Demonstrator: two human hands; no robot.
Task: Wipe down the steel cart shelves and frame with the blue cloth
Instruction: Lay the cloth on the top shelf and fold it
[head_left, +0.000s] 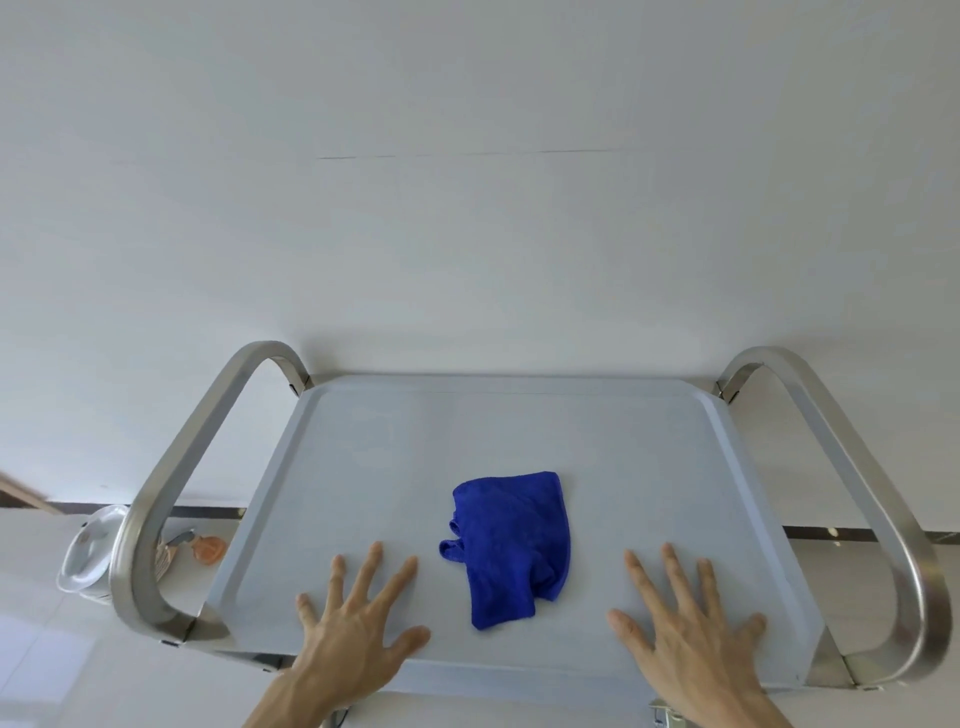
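Observation:
The steel cart's top shelf (649, 467) is a pale tray with a raised rim, standing against a white wall. A crumpled blue cloth (511, 545) lies on it near the front centre. My left hand (353, 629) lies flat on the shelf with its fingers spread, just left of the cloth. To the cloth's right, my right hand (680, 639) is also flat with the fingers spread. Neither hand touches the cloth. Curved steel handles rise at the left end (156, 499) and the right end (862, 483) of the cart.
On the floor left of the cart are a white lidded container (85, 558) and a small orange object (208, 550). A dark skirting strip (831, 532) runs along the base of the wall behind the cart.

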